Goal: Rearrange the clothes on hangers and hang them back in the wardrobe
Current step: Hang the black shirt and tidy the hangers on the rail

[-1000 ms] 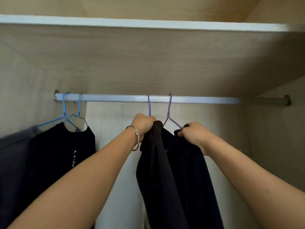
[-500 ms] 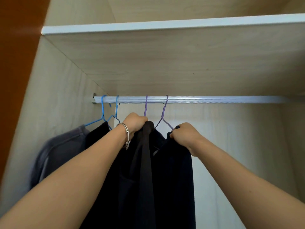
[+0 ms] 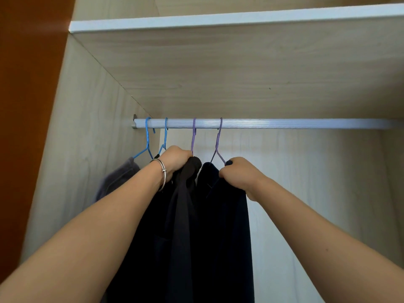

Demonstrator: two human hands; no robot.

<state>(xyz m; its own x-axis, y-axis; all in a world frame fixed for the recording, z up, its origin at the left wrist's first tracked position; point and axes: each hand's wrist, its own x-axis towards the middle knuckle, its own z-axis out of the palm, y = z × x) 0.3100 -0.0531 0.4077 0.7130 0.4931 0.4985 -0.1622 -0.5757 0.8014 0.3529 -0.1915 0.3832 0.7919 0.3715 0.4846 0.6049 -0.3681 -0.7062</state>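
While both arms reached up into the wardrobe, my left hand [image 3: 175, 159], a bracelet [image 3: 164, 173] on its wrist, clenched the top of a dark brown garment [image 3: 185, 215] just under its purple hanger [image 3: 193, 136]. My right hand [image 3: 238, 173] gripped the shoulder of a navy garment [image 3: 225, 226] below a second purple hanger [image 3: 218, 141]. Both hooks sat on the rail [image 3: 284, 124]. Two blue hangers [image 3: 147, 136] crowded near the left wall [image 3: 83, 149]; bare rail ran right. A grey garment [image 3: 115, 182] hung leftmost.

purple hangers [image 3: 193, 138] slid L, nearer blue hangers [image 3: 147, 136]
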